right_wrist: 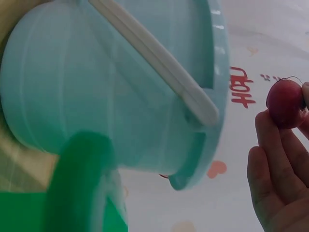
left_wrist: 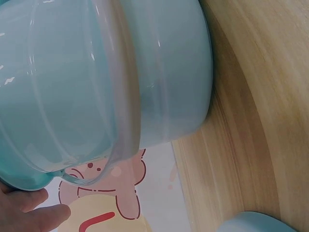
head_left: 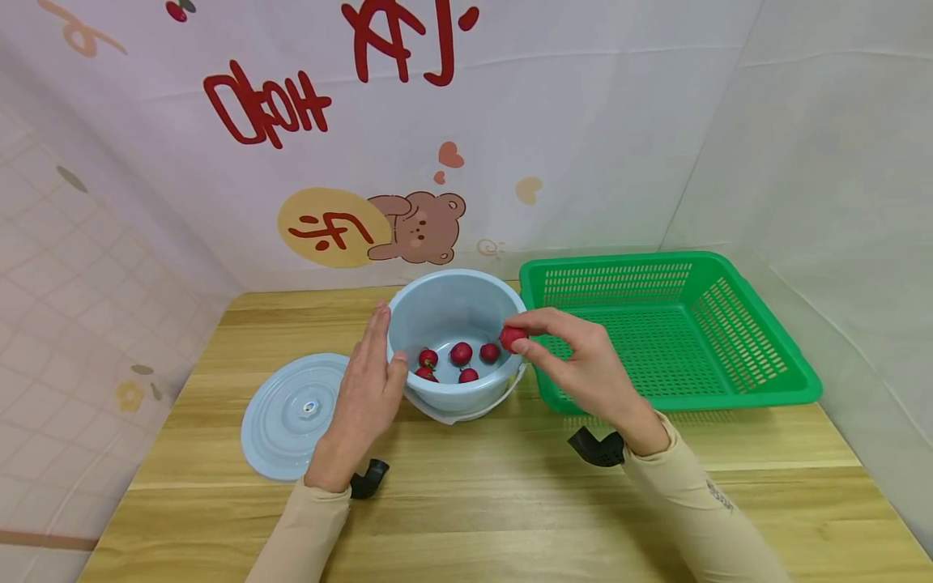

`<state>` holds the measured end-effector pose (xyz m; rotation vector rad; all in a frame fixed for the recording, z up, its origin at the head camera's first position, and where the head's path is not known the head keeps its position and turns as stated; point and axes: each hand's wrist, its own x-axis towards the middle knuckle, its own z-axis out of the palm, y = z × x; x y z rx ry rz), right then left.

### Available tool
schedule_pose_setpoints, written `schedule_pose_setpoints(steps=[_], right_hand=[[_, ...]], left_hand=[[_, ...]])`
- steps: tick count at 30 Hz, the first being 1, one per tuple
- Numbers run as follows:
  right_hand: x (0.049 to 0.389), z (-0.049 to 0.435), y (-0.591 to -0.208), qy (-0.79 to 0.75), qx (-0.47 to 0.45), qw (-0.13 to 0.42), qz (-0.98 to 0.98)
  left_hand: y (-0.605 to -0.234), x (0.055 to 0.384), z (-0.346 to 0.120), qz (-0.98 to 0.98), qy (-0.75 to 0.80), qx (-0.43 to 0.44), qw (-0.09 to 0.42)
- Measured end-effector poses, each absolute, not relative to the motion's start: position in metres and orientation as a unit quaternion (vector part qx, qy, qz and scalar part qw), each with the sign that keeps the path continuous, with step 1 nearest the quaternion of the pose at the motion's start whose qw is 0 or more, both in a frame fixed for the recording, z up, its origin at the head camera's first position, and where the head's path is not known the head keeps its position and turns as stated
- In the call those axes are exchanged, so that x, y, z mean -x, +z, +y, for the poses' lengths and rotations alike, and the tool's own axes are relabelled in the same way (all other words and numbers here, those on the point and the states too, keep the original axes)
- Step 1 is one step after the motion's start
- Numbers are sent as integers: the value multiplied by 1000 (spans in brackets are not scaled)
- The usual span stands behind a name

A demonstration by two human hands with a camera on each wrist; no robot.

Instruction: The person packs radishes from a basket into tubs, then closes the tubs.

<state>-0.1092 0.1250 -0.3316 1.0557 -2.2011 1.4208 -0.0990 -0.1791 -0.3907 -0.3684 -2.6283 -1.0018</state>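
Observation:
A pale blue bucket (head_left: 457, 397) with a handle stands upright on the table, and several red radishes (head_left: 461, 354) lie on its bottom. My right hand (head_left: 586, 360) pinches one radish (right_wrist: 284, 102) between thumb and fingertips, at the bucket's right rim. In the right wrist view this radish shows a thin root thread. My left hand (head_left: 368, 389) rests along the left side of the bucket with its fingers straight, the fingertips touching near the rim. The left wrist view shows some of those fingers (left_wrist: 46, 217) beside the bucket's edge.
A round pale blue lid (head_left: 280, 421) with a small knob lies flat left of the bucket, partly behind my left hand. Close by on the right stands a green plastic basket (head_left: 780, 397) with slotted walls. Behind the wooden table (head_left: 496, 502) hangs a printed white cloth (head_left: 598, 146).

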Motion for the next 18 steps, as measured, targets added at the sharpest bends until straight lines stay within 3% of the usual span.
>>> schedule_pose_setpoints(steps=[18], right_hand=[[115, 95, -352, 311, -395, 217, -837]], left_hand=[[-391, 99, -181, -919, -344, 128, 142]])
